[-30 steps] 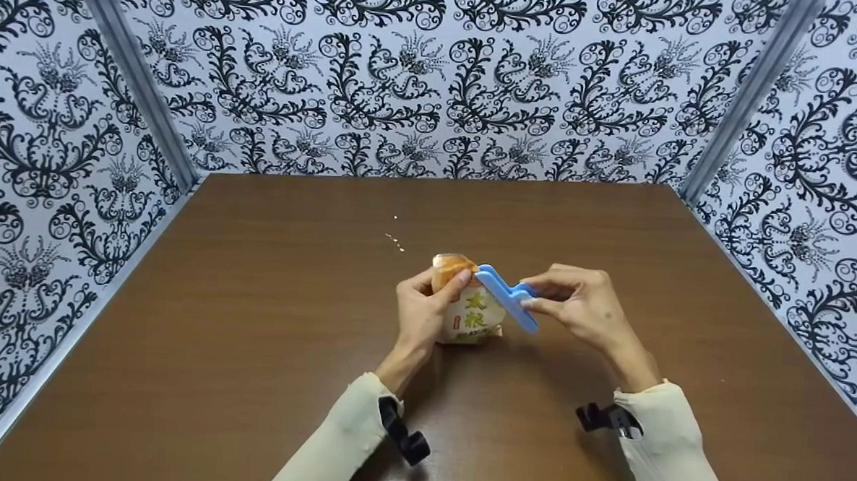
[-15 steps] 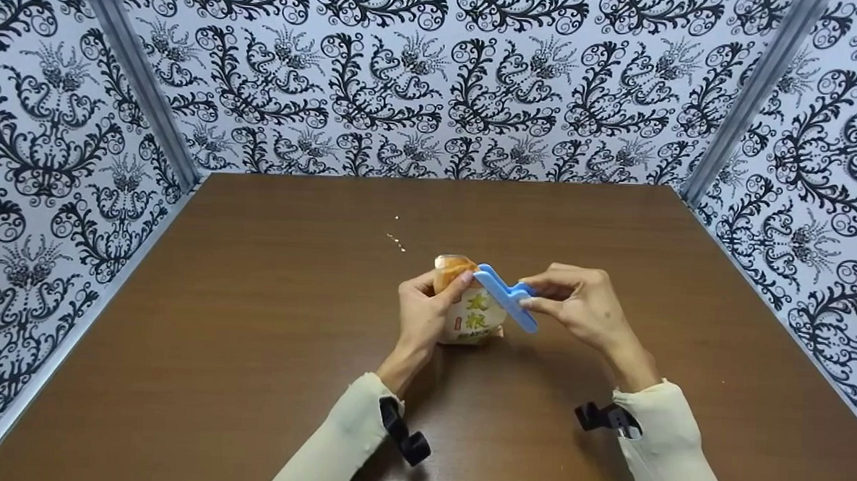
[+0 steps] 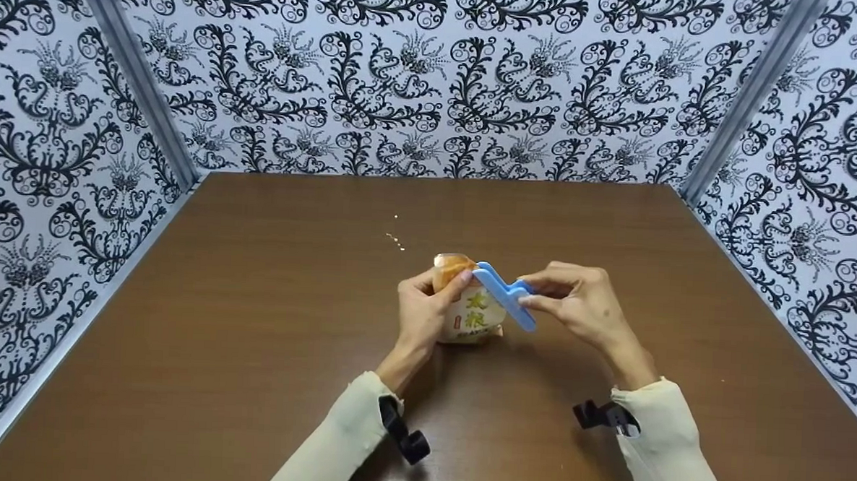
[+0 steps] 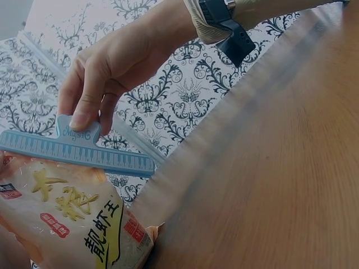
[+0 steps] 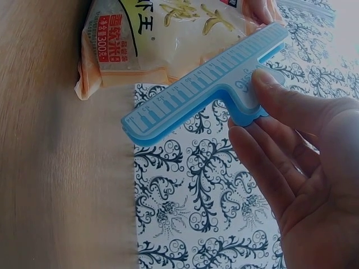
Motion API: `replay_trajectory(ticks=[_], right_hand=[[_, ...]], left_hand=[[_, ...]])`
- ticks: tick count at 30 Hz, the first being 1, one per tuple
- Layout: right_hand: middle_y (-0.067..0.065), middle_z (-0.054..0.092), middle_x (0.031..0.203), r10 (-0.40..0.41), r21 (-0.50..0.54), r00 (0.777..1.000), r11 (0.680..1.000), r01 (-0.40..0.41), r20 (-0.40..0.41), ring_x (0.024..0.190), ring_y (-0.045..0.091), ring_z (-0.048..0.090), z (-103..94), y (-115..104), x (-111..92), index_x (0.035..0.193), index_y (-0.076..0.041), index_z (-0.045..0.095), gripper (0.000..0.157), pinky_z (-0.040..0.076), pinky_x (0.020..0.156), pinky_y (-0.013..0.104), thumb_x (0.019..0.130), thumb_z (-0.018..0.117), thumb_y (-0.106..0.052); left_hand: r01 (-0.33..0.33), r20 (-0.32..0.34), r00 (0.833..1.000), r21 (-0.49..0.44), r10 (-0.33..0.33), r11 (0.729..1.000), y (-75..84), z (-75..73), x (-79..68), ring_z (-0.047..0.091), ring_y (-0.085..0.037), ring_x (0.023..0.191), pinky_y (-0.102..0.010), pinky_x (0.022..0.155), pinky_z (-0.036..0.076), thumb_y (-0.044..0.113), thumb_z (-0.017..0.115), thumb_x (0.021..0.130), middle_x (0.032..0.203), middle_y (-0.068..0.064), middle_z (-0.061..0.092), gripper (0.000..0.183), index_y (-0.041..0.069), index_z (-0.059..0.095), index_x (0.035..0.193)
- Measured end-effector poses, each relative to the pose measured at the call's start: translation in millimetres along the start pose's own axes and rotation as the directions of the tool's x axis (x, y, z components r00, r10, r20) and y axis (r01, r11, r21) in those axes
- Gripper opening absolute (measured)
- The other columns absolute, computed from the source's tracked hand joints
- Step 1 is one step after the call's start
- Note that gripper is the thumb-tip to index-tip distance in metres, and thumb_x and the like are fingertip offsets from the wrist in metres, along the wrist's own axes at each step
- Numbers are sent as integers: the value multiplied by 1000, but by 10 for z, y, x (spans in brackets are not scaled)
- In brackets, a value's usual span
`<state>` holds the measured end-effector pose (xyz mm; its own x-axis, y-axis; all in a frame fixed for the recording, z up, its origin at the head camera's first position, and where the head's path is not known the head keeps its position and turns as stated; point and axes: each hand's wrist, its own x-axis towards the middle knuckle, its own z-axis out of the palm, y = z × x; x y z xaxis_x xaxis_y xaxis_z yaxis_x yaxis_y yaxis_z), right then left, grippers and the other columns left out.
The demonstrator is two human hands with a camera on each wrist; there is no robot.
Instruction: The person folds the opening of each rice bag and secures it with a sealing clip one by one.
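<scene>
A small orange-and-white printed rice bag (image 3: 474, 318) stands near the middle of the table. My left hand (image 3: 423, 314) grips its upper left part, thumb across the front. A long blue bag clip (image 3: 505, 296) runs slantwise along the bag's upper right edge; one end is right by the left thumb. The thumb and fingers of my right hand (image 3: 576, 299) pinch the clip's handles. In the left wrist view, the clip (image 4: 78, 152) with piano-key print lies along the bag's (image 4: 73, 207) top edge. In the right wrist view, the clip's near end (image 5: 147, 126) projects past the bag.
A few small white grains (image 3: 396, 240) lie on the brown wooden table (image 3: 274, 299) beyond the bag. Black-and-white patterned walls (image 3: 435, 82) enclose the table at the back and both sides. Black straps (image 3: 409, 442) hang from both wrists.
</scene>
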<state>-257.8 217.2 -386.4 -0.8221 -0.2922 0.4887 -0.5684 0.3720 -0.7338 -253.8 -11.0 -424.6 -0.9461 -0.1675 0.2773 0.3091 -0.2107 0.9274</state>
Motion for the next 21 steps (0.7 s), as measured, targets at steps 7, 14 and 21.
replay_trajectory(ticks=[7,14,21], right_hand=[[9,75,81,10,-9,1000,1000,-10,1,70,8,71,8,-9,6,100,-11,84,24,59,65,21,78,90,-6],[11,74,81,-11,14,1000,1000,11,-11,70,7,71,12,9,17,100,-8,84,25,59,65,20,76,90,-3],[11,74,80,-26,24,1000,999,26,-15,70,6,71,14,20,15,99,-7,84,25,60,64,20,76,90,-2]], left_hand=[[1,6,1000,6,-1,1000,-6,-10,6,68,-13,68,-26,62,55,11,83,88,74,0,73,19,-7,77,90],[-26,3,1000,-11,26,1000,-7,-4,11,66,-13,66,-26,61,55,7,82,88,68,4,66,25,-9,67,75],[-23,-4,1000,-11,23,1000,-13,-5,15,67,-13,66,-26,61,56,6,82,87,67,2,66,28,1,65,66]])
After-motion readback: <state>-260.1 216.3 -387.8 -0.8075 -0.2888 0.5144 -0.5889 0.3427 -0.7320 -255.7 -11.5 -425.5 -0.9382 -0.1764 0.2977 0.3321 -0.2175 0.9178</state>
